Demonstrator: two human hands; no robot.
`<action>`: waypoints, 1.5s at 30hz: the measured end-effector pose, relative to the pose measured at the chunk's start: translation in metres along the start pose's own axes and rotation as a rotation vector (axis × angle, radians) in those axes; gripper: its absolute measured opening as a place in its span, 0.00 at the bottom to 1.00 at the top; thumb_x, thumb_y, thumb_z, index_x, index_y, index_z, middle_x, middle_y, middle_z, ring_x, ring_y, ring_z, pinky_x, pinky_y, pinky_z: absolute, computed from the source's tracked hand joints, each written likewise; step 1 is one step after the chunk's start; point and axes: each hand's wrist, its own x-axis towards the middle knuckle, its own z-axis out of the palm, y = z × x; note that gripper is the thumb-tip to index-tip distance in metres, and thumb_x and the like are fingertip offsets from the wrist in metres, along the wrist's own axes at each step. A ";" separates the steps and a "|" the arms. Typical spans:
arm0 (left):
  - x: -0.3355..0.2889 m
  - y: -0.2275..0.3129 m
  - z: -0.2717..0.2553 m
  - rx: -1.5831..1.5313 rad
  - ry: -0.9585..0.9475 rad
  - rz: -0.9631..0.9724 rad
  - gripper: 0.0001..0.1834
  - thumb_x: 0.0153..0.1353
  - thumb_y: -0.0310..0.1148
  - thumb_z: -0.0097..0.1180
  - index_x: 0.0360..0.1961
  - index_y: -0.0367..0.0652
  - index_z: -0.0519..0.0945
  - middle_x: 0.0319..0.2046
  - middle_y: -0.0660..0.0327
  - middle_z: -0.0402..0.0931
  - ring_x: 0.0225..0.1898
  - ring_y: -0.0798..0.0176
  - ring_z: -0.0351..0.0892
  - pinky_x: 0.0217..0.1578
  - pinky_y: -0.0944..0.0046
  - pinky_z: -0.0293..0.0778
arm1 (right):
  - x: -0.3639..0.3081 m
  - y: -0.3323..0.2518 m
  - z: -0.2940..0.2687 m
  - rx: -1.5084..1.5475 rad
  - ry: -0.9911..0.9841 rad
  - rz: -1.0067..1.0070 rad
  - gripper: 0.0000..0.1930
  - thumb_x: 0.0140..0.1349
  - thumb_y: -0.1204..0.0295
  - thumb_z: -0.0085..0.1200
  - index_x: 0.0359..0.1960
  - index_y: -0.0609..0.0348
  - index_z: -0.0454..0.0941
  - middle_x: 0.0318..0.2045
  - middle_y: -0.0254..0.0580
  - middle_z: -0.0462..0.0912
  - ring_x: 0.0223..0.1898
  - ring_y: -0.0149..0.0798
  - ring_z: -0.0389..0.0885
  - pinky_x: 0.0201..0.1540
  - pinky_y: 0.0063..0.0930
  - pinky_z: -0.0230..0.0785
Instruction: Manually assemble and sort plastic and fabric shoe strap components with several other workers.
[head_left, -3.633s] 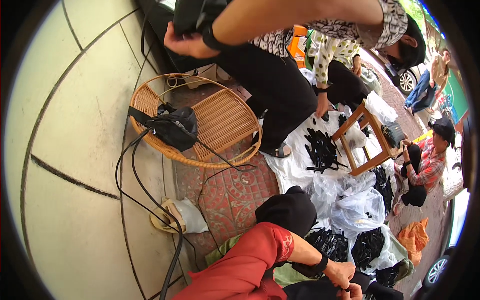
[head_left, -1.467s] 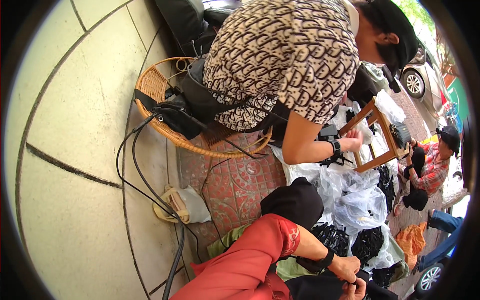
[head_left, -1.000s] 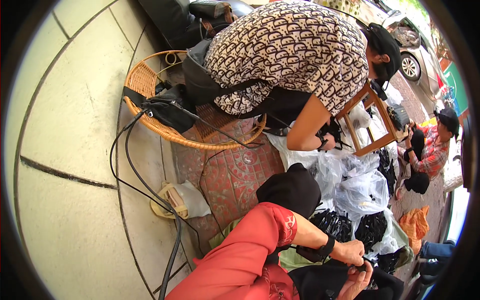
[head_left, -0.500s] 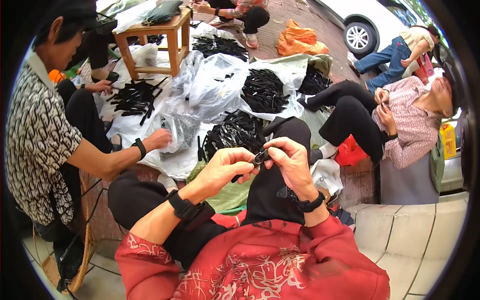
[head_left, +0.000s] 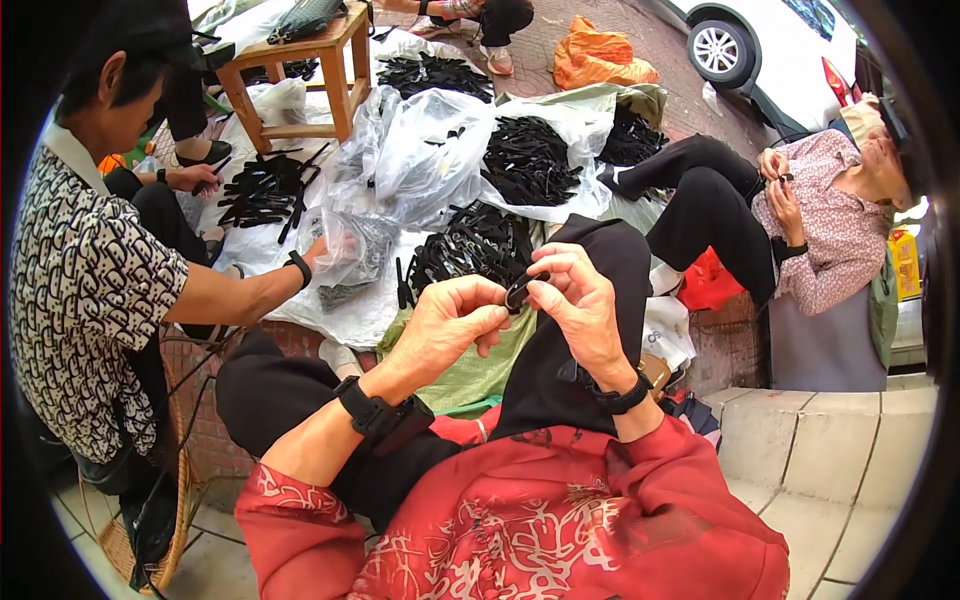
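My left hand (head_left: 448, 325) and my right hand (head_left: 580, 305) meet over my lap, both closed at the fingertips on a small, shiny black piece (head_left: 517, 291). It looks like a narrow strip or clip; its exact kind is too small to tell. The left thumb and forefinger pinch one end, and the right fingers grip the other. Just beyond my hands lies a heap of black strips (head_left: 470, 250), some with shiny parts.
A co-worker at left (head_left: 100, 260) reaches to a clear plastic bag (head_left: 355, 255). Another person (head_left: 825, 210) sits at right, handling something small. White sheets carry more black heaps (head_left: 530, 160). A wooden stool (head_left: 350, 85), orange sack (head_left: 600, 60) and white car (head_left: 770, 60) stand farther off.
My hands have risen slightly, and the black piece has turned more upright between them. The left co-worker's hand has gone to the plastic bag. A person in jeans near the car has left view.
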 end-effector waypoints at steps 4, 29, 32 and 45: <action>0.002 -0.005 0.003 -0.028 0.116 0.078 0.06 0.53 0.24 0.49 0.33 0.35 0.72 0.25 0.60 0.74 0.23 0.71 0.73 0.24 0.73 0.71 | -0.002 0.001 0.009 0.112 0.065 0.006 0.06 0.50 0.79 0.53 0.31 0.62 0.73 0.45 0.38 0.61 0.32 0.22 0.70 0.35 0.14 0.64; -0.002 -0.008 0.012 0.153 0.178 0.295 0.11 0.53 0.20 0.47 0.38 0.36 0.64 0.24 0.58 0.74 0.25 0.71 0.75 0.27 0.74 0.72 | 0.000 -0.001 0.029 0.347 0.144 0.004 0.07 0.54 0.76 0.50 0.34 0.64 0.71 0.25 0.31 0.73 0.25 0.21 0.68 0.29 0.14 0.64; -0.002 -0.009 0.010 0.041 0.183 0.260 0.10 0.53 0.19 0.46 0.37 0.35 0.64 0.24 0.57 0.74 0.25 0.70 0.76 0.26 0.73 0.73 | -0.001 0.000 0.028 0.351 0.126 -0.018 0.07 0.54 0.76 0.50 0.34 0.64 0.71 0.25 0.32 0.73 0.25 0.22 0.68 0.29 0.15 0.65; -0.005 -0.011 0.012 0.033 0.236 0.358 0.09 0.53 0.18 0.45 0.36 0.35 0.66 0.23 0.57 0.75 0.25 0.69 0.77 0.25 0.74 0.72 | 0.000 0.003 0.038 0.387 0.175 -0.007 0.08 0.53 0.78 0.51 0.35 0.64 0.71 0.25 0.33 0.74 0.22 0.22 0.69 0.26 0.13 0.63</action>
